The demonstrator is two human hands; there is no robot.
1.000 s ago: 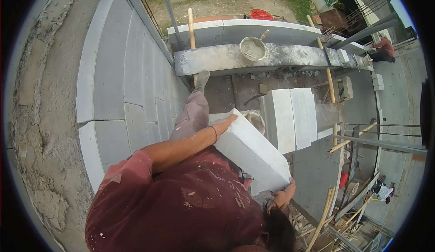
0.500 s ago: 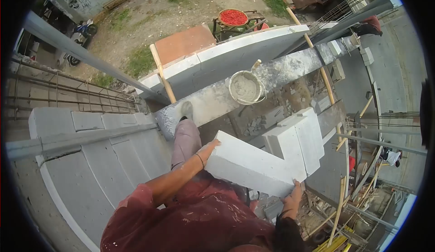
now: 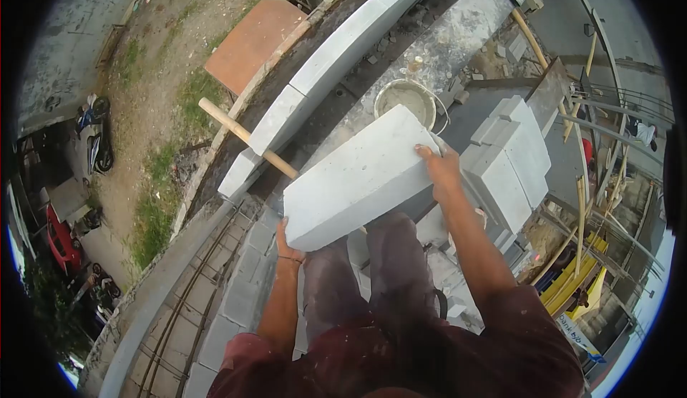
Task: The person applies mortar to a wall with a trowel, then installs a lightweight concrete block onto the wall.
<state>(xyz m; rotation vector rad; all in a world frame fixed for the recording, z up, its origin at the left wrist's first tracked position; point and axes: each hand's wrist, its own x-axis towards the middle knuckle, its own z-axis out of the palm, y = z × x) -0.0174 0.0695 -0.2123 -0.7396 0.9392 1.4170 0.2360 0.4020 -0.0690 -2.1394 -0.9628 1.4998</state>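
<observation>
A long white lightweight concrete block (image 3: 358, 176) is held in front of my body, tilted so that its right end is farther away. My left hand (image 3: 288, 244) grips the near left end. On the right end, my right hand (image 3: 440, 170) is closed with the thumb over the top edge. Just past the block stands a bucket (image 3: 432, 109) of grey mortar, partly covered by it. To the right of my right hand is a stack of similar blocks (image 3: 508, 162).
A curved block wall (image 3: 343, 44) runs beyond a mortar-stained plank (image 3: 465, 29). A wooden pole (image 3: 225, 122) sticks out past the wall at left. Steel rebar (image 3: 189, 283) and a laid block course (image 3: 247, 283) lie to the lower left. The ground outside is far below.
My body and view have turned left toward the wall. The block has swung around with both hands still on it, and its right end now points away from me.
</observation>
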